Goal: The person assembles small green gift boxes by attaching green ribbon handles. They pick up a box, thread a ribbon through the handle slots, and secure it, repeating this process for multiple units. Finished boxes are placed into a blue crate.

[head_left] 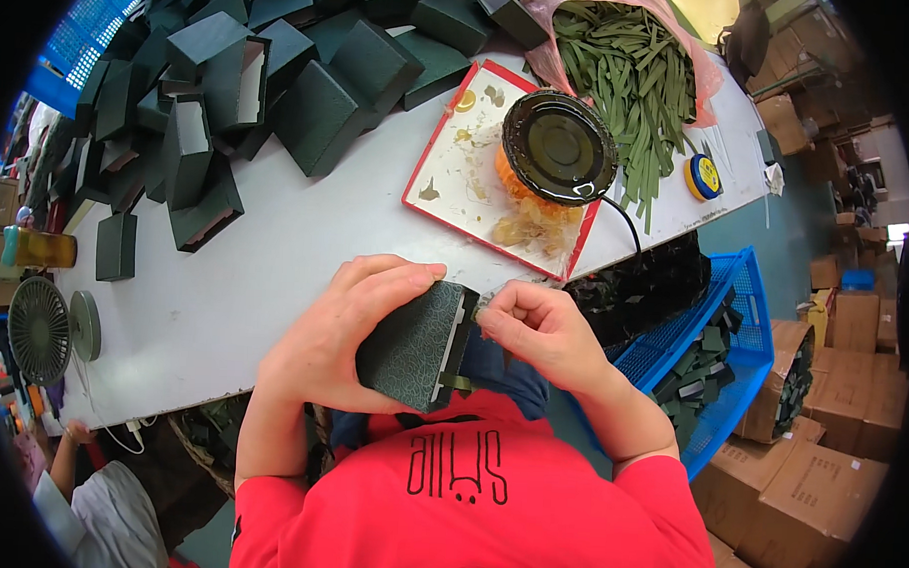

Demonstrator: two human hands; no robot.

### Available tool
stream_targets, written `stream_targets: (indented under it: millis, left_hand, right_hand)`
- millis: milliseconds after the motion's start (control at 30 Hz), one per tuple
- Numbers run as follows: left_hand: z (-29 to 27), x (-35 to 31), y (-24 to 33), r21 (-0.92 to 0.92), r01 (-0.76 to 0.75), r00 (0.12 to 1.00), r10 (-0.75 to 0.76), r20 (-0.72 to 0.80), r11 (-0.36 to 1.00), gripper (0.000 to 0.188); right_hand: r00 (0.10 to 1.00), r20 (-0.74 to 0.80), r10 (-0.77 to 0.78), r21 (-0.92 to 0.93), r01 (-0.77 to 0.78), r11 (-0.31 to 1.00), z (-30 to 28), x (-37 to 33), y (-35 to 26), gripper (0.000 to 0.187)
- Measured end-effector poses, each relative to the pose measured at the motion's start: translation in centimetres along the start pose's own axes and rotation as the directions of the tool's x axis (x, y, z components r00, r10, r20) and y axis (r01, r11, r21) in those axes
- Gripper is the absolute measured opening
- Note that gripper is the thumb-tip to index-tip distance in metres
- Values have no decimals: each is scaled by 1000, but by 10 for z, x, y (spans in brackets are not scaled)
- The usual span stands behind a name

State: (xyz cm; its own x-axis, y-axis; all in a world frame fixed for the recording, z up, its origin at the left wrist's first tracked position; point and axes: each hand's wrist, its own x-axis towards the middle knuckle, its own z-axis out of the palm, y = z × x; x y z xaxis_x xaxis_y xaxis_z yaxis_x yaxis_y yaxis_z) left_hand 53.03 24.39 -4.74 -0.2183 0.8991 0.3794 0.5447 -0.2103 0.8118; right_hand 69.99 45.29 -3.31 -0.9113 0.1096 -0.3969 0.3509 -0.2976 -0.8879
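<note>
In front of my chest, my left hand (pixel 348 330) grips a dark green patterned box (pixel 410 348). Its thumb lies along the upper edge and the fingers wrap the left side. A pale edge shows along the box's right side. A short end of green ribbon (pixel 457 382) sticks out low on that same side. My right hand (pixel 543 332) is closed in a pinch right at the box's upper right edge. Whatever lies between those fingertips is hidden.
Many dark green boxes (pixel 325 114) are heaped at the back left. A round black-topped pot (pixel 559 147) stands on a red-rimmed tray (pixel 449 149). Green ribbon strips (pixel 622 80) spill from a pink bag. A small fan (pixel 40 330) sits left; a blue crate (pixel 742 364) stands right.
</note>
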Motion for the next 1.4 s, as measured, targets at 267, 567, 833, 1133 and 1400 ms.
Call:
stream_targets:
  millis: [267,567,833,1133,1400]
  left_hand:
    - [0,2,0,-17,-20,1000,20,-2,1000,103]
    - [-2,4,6,109,-32,996,23,82,994,95]
    - [-4,3,7,218,-45,997,30,69,975,97]
    - [-2,-1,4,165,7,1000,-8,7,986,94]
    - [-2,1,2,216,31,999,-25,-29,976,93]
  right_hand:
    - [999,12,39,-78,-37,996,6,6,0,20]
    - [999,35,12,-189,-5,982,3,14,13,27]
    - [988,154,10,-104,6,995,-6,17,7,22]
    - [910,-284,-302,-154,267,951,1,5,17,16]
    - [790,-300,-535,-330,440,835,8,2,30,6]
